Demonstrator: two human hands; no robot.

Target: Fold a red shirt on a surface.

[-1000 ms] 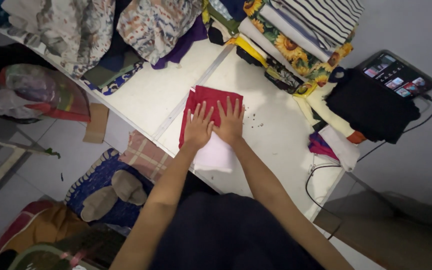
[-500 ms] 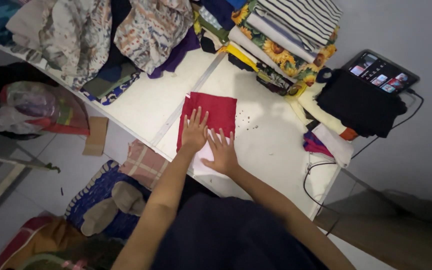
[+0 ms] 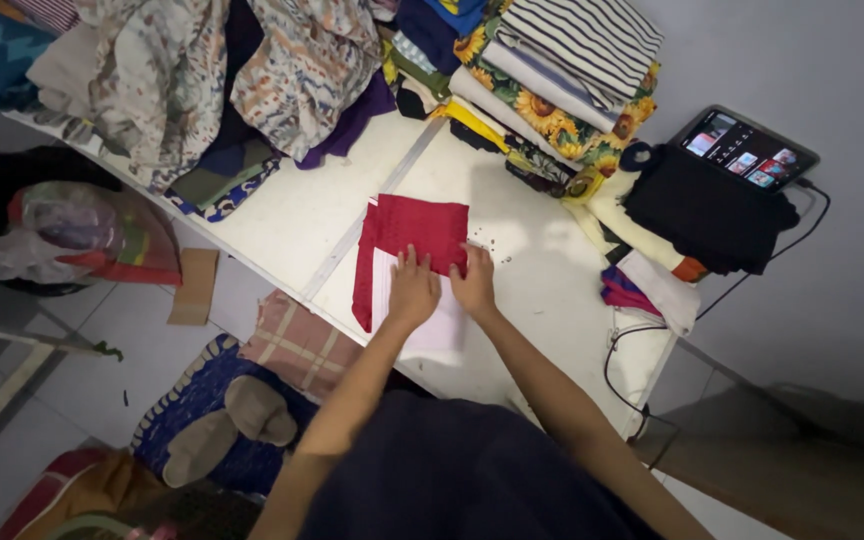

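A white table [image 3: 282, 215] crowded with laundry: a loose heap of patterned garments [image 3: 202, 70] at its far left, a stack of folded clothes [image 3: 562, 75] with striped and sunflower prints at the back, and a black folded garment [image 3: 707, 220] lying against a lit tablet [image 3: 747, 145] by the grey wall. A black cable [image 3: 627, 345] hangs off the table's edge. Below, a pair of slippers [image 3: 232, 425] rests on a blue mat [image 3: 197, 385], with a piece of cardboard [image 3: 193, 287] on the tiled floor nearby
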